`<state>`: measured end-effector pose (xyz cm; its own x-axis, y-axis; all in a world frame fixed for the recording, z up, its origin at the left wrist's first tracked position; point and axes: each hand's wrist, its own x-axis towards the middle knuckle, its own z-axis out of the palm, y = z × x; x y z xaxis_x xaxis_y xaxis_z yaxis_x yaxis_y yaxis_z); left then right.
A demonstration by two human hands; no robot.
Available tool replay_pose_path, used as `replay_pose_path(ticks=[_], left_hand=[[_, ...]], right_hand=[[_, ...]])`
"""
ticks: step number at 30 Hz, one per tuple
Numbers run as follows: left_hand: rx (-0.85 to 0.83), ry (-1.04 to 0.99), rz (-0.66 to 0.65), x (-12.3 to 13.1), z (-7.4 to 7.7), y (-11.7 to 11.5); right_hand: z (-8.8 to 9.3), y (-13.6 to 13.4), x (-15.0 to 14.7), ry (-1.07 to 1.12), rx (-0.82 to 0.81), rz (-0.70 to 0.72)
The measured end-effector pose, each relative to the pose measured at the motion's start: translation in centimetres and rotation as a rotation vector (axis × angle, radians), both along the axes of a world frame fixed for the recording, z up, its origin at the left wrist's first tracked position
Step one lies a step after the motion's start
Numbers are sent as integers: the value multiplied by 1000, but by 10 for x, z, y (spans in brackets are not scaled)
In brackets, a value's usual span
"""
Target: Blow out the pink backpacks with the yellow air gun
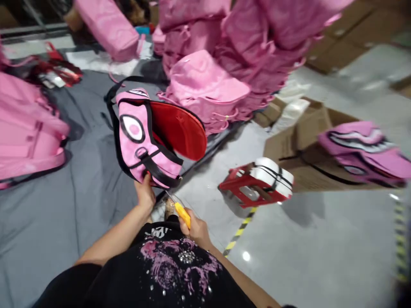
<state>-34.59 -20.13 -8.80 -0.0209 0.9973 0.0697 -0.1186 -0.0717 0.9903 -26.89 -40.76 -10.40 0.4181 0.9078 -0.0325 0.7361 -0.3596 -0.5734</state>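
In the head view, the left hand [145,193] is clenched on the bottom edge of a pink bag [146,137], holding it up over the grey cloth [64,205] spread on the floor. The bag is pink with black trim and a white oval ringed in black on its face. Its long axis runs from the hand at lower right up toward the upper left, so its top end, with the black strap [111,92] looping out of it, points away from the person and its bottom end points back at the body. It is open, and a red lining panel [180,128] flares out to the right.

The right hand [196,231] is closed around a small tool with a yellow handle [183,214], close to the person's black printed shirt. The handle slants up and to the left, toward the bag's lower end; its tip is too blurred to make out, and I cannot tell whether it touches the bag.

A heap of pink bags [224,64] stands beyond the held one, with more pink bags [25,128] at the left edge. On the shiny floor to the right lies a tipped red stool with a white seat [260,182], beside flattened cardboard [302,141] carrying further pink pieces [362,149].
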Motion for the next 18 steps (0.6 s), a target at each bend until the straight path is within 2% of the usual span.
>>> replay_pose_path(ticks=[2,4,5,6,7,9,11,13,15,16,18], left_hand=[[-181,44,-126,-17,-22,-21],[-270,214,-427,-44,-32,-44],[-256,337,-574,-59,-32,-52],[-191,470,-667,-73,-29,-58],[-83,614,-687,-85,-25,-59],[192,909,-546,-101,-19,-46],[390,1158,-434,-104,-19,-18],[419,1314,-470,-100,-23,14],[351,1337,-452,-94,-20,41],[319,1304,-384,-91,-13,51],[317,1192,-198,-84,10,68]], right_hand=[[-16,-2,9,5,-26,62],[-30,2,17,2,-143,120],[-36,6,21,-4,-220,139],[-42,11,25,-8,-297,154],[-47,17,28,-9,-372,164],[-57,27,35,6,-491,166],[-63,30,44,41,-552,155],[-64,23,57,84,-560,159],[-59,9,68,150,-503,190],[-55,3,73,195,-450,209],[-42,-2,76,292,-311,219]])
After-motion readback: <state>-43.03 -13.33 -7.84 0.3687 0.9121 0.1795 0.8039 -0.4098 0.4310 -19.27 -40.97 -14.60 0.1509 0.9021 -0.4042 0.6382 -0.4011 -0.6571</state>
